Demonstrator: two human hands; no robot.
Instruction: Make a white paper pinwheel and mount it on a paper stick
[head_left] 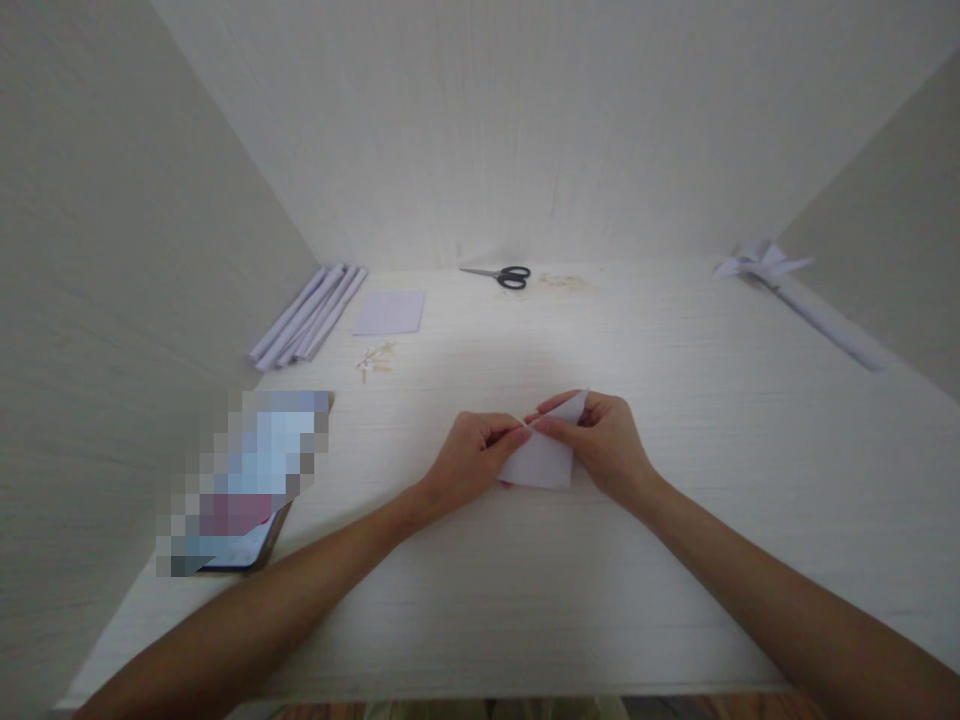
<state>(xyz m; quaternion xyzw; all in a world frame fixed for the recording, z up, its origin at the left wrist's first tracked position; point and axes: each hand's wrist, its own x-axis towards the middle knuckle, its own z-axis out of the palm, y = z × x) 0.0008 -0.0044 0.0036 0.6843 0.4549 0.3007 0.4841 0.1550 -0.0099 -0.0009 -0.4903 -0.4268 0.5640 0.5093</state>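
Note:
Between my two hands, over the middle of the table, is a small sheet of white paper [538,462]. My left hand [476,455] pinches its left side, thumb on top. With thumb and fingers, my right hand [604,440] grips the upper right side, where a corner of the paper sticks up in a point. Both thumbs nearly meet at the paper's upper edge. The fingers beneath the sheet are mostly hidden.
Several rolled paper tubes [309,318], a stack of square paper [390,313] and small yellowish strips [375,360] lie at the left. Scissors [504,276] rest by the back wall. A phone [255,490], blurred out, is front left; a paper pinwheel-like piece [814,305] lies at right.

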